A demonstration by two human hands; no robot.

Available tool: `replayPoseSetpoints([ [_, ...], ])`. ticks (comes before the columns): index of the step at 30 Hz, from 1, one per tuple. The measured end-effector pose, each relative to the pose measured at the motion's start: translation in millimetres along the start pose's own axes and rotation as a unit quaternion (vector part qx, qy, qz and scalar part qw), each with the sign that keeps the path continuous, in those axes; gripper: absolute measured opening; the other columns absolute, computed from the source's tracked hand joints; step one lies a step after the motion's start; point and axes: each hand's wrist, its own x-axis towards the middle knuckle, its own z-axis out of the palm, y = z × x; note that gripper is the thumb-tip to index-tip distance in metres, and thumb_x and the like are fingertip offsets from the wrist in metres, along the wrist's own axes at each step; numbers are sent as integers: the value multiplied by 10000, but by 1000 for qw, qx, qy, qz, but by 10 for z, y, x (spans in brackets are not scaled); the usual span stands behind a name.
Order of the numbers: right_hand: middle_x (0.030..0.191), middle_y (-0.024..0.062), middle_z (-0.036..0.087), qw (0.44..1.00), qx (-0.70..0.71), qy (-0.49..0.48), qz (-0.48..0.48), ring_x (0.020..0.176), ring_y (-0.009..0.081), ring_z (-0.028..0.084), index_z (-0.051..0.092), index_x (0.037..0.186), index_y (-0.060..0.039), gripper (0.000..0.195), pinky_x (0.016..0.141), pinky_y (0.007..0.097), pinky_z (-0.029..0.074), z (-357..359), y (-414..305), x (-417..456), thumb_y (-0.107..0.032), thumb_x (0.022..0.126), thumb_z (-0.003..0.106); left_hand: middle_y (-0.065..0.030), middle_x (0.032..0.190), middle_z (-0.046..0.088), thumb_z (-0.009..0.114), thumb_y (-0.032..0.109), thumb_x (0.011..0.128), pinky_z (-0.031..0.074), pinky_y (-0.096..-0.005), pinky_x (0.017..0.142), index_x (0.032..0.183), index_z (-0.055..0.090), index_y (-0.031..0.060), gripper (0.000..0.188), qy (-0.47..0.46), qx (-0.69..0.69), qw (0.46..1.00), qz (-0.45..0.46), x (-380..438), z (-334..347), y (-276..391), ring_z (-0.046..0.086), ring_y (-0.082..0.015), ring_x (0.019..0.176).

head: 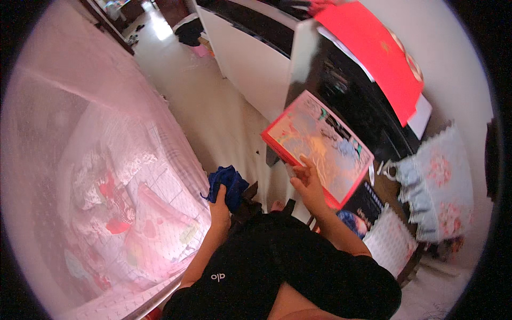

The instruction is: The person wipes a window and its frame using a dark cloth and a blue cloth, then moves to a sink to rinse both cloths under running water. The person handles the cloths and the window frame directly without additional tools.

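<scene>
My left hand (221, 204) is closed around a crumpled dark blue cloth (229, 186), held in front of my body. My right hand (310, 184) is over the near edge of a flat red-sided box (326, 146) with a colourful illustrated top. Its fingers are spread and partly bent; whether they press on the box or hover just above it cannot be told. The box lies at an angle beside a glossy black cabinet top (352, 100), one corner jutting out over the floor.
A bed under pink mosquito netting (120, 132) fills the left. A red paper bag (372, 52) lies on the black surface. Floral fabric covers (436, 188) stand at right, near a dark box (366, 198). The pale floor (200, 108) runs toward a doorway, past a black-and-pink pile (190, 34).
</scene>
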Motion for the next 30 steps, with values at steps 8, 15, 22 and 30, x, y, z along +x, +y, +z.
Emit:
replayPoseSetpoints([
  [8, 1159, 133, 469, 989, -103, -107, 16, 1032, 201, 484, 280, 1335, -108, 654, 841, 329, 430, 842, -230, 1191, -89, 779, 624, -84, 1075, 574, 598, 259, 849, 446, -302, 854, 1151, 518, 9, 400, 74, -54, 996, 0, 1115, 57, 616, 564, -200, 949],
  [15, 1138, 138, 491, 989, -91, -119, 2, 1000, 198, 502, 270, 1348, -118, 662, 827, 324, 431, 2162, -288, 2521, -107, 789, 623, -111, 1077, 577, 605, 266, 842, 454, -309, 846, 1153, 514, 1, 418, 60, -86, 994, 18, 2371, -251, 1820, 569, -206, 967],
  [22, 1118, 137, 542, 980, -103, -145, -88, 984, 221, 543, 302, 1327, -104, 699, 771, 325, 485, 3375, -585, 3711, -99, 741, 683, -104, 1081, 577, 608, 280, 839, 457, -302, 830, 1163, 507, -7, 444, 73, -63, 994, 53, 3648, -663, 2785, 576, -209, 941],
  [30, 1159, 127, 539, 964, -140, -208, -84, 978, 230, 557, 304, 1330, -110, 709, 785, 331, 477, 4262, -524, 5281, -172, 744, 698, -98, 1119, 561, 580, 287, 855, 440, -340, 872, 1190, 482, 25, 436, 147, -80, 984, 62, 5004, -782, 3296, 552, -225, 994],
])
